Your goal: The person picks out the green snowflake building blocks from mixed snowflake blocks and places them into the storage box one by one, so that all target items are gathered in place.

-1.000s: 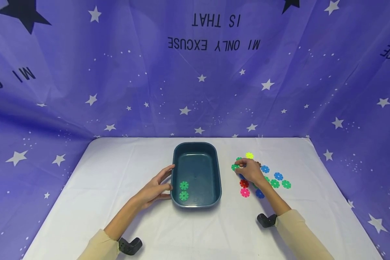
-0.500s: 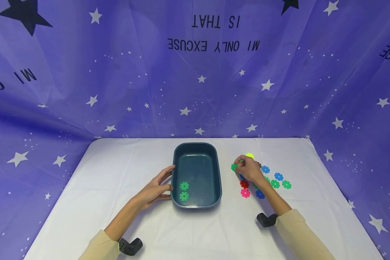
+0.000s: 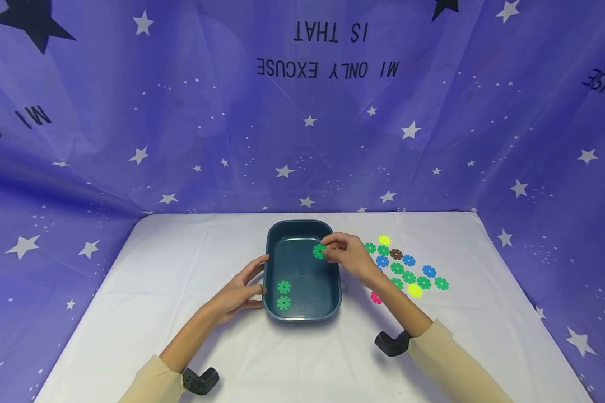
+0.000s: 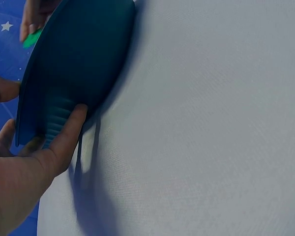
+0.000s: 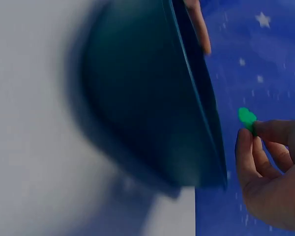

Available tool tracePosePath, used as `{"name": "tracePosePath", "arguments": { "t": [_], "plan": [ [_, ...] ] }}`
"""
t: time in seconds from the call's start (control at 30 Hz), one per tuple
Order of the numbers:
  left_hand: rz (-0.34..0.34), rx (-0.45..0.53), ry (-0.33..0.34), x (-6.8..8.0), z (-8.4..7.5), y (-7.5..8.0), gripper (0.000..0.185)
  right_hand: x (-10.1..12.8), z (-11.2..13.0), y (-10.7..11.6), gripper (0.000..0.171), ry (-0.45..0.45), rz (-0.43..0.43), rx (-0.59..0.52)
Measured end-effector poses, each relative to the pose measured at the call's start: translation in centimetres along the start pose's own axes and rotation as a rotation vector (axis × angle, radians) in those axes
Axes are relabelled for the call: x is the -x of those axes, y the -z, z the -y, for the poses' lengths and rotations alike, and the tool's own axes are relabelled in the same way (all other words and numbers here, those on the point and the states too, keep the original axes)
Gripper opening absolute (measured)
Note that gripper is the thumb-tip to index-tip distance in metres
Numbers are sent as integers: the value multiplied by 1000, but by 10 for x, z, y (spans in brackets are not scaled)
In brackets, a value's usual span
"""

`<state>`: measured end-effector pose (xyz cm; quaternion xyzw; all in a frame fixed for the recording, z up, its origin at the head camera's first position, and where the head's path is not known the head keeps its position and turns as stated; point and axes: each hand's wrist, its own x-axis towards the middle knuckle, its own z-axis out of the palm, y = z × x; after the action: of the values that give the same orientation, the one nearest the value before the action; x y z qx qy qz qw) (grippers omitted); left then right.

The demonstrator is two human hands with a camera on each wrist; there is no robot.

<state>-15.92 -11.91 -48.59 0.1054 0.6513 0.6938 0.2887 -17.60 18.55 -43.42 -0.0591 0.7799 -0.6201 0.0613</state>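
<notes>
A dark teal plastic bin point(image 3: 302, 319) sits on the table with two green notched discs point(image 3: 284, 287) lying flat at its near left. My left hand point(image 3: 239, 294) holds the bin's left side. In the left wrist view, one finger point(image 4: 74, 120) lies along the ribbed outer wall while others meet the rim. Over the bin's far right part, my right hand point(image 3: 350, 256) pinches another green notched disc point(image 3: 319, 251) between thumb and fingertips. The right wrist view shows this green disc point(image 5: 247, 118) tilted, beyond the bin's rim.
Right of the bin lies a loose spread of notched discs: green point(image 3: 409, 277), blue point(image 3: 429, 271), yellow point(image 3: 385, 240), brown point(image 3: 396, 254) and pink point(image 3: 377, 297). My right forearm passes over part of them. A starry purple cloth point(image 3: 302, 140) stands behind the white table point(image 3: 302, 364).
My right hand has lifted a green disc from the spread and carried it left over the bin, uncovering more discs. The left hand stays on the bin's side.
</notes>
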Motion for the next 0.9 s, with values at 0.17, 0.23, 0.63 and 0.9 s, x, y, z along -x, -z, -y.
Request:
{"name": "tracePosePath", "arguments": {
  "t": [0.17,0.23,0.63,0.9],
  "plan": [
    [-2,-1,-1,1,-1,1,84,-9,5,-32,19,20,63,58],
    [1,2,0,1,-1,1,84,-12,3,-42,20,14,62,76],
    [12,17,2,-1,0,0,85,-27,-22,-78,19,-56,75,209],
    [17,18,-6,-1,2,1,84,-31,-29,-88,20,-64,74,302]
  ]
}}
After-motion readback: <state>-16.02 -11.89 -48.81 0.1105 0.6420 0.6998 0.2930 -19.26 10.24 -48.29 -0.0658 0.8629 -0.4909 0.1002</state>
